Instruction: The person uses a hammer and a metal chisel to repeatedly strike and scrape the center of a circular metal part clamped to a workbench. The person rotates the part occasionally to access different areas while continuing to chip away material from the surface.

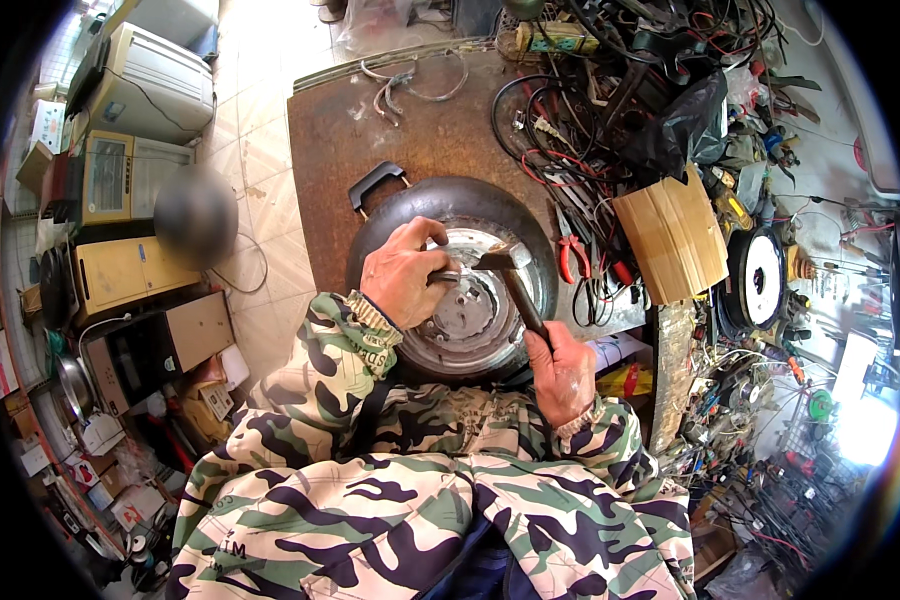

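A small wheel with a black tyre and a worn, greyish metal rim lies flat on the bench in front of me. My right hand grips a hammer by its handle, and the hammer's head is over the upper right of the rim. Over the left of the hub, the fingers of my left hand are pinched together on a small metal piece, mostly hidden by them. Beyond the tyre's upper left edge a black handle sticks out.
Red-handled pliers lie right of the tyre, near tangled black cables. Further right are a cardboard box and another wheel with a white rim. Grey wire lies at the bench's far side. Old appliances stand left.
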Tool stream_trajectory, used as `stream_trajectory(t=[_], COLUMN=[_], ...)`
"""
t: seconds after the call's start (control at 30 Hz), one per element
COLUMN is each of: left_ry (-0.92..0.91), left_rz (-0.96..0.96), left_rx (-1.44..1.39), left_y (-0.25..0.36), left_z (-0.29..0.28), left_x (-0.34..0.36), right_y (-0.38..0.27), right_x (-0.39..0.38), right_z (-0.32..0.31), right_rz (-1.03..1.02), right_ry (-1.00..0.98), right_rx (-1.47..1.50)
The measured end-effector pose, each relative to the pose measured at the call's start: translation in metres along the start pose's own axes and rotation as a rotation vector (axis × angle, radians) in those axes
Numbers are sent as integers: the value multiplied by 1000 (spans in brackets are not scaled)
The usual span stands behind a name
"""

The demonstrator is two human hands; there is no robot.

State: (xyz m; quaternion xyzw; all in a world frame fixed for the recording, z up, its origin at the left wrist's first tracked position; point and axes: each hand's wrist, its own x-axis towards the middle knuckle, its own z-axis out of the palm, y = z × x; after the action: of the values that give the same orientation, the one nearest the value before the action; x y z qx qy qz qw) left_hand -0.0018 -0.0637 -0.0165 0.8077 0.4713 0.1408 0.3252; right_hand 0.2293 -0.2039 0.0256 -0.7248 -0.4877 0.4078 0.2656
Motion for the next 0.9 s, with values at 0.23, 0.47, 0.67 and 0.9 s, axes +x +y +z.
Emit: stream_trajectory(t=[0.23, 0.47, 0.67, 0.9], left_ry=[-12, 3, 20, 10], left_rz=[-15, 16, 30, 21], left_rx=[-3, 16, 3, 8], left_y=[0, 0, 0, 1], left_z=[1, 3, 3, 1], left_x=[1, -3, -2, -1], right_y=[-2, -10, -1, -6], right_x=[5, -1, 4, -1], right_z=[-2, -3, 0, 0], right_rz=[-59, -126, -147, -147], right_ry=[-40, 16, -42, -21], right_rx=[-90, -46, -174, -83])
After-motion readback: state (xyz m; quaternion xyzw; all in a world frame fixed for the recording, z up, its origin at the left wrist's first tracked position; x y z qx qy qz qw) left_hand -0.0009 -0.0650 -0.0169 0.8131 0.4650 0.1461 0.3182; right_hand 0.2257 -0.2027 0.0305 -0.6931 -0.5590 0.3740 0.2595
